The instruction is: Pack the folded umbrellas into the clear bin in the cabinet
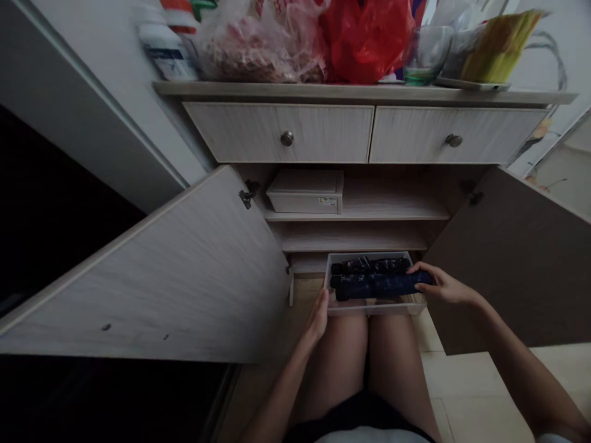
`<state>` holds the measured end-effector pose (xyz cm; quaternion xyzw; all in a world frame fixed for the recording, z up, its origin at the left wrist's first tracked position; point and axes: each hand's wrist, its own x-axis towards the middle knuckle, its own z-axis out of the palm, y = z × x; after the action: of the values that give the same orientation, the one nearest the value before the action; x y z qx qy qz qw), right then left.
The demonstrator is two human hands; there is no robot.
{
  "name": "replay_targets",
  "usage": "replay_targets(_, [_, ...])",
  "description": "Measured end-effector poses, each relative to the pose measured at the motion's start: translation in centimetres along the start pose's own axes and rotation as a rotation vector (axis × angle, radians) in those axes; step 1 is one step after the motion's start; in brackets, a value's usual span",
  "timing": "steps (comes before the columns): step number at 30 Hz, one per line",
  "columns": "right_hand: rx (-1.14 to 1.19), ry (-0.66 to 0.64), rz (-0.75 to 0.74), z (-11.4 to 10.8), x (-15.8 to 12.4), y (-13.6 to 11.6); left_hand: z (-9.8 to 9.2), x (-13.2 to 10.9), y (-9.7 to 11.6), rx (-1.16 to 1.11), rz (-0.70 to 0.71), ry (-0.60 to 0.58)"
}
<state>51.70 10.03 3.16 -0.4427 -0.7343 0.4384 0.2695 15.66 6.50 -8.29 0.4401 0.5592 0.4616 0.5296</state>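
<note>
A shallow white tray [369, 307] rests across my knees in front of an open cabinet. Several folded dark umbrellas [373, 277] lie in it side by side. My left hand [318, 317] grips the tray's left front corner, fingers curled on its rim. My right hand [438, 284] is at the tray's right end, fingers closed around the tip of the nearest dark blue umbrella [383, 287].
The cabinet has both doors swung open, the left door [184, 277] and the right door [517, 258]. A white lidded box [307, 192] sits on the upper shelf. Two drawers [369, 132] are above. Bags, a glass and bottles crowd the top [360, 43].
</note>
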Motion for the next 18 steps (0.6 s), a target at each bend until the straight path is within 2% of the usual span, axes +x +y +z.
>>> replay_targets(5, [-0.14, -0.07, -0.051, 2.0, 0.8, 0.5, 0.4, -0.2, 0.5, 0.001, 0.07, -0.016])
replay_targets(8, [-0.273, -0.074, -0.088, 2.7, 1.3, 1.0, 0.2, -0.4, 0.4, 0.018, 0.045, -0.004])
replay_targets(12, [-0.393, -0.069, -0.127, 3.0, 1.9, 1.6, 0.1, -0.4, 0.5, 0.034, 0.058, -0.014])
replay_targets(16, [-0.455, -0.176, -0.161, 2.9, 2.1, 1.3, 0.2, -0.4, 0.6, 0.035, 0.099, -0.02])
replay_targets(18, [-0.491, -0.167, -0.174, 2.8, 1.9, 1.4, 0.2, -0.4, 0.6, 0.045, 0.096, -0.02])
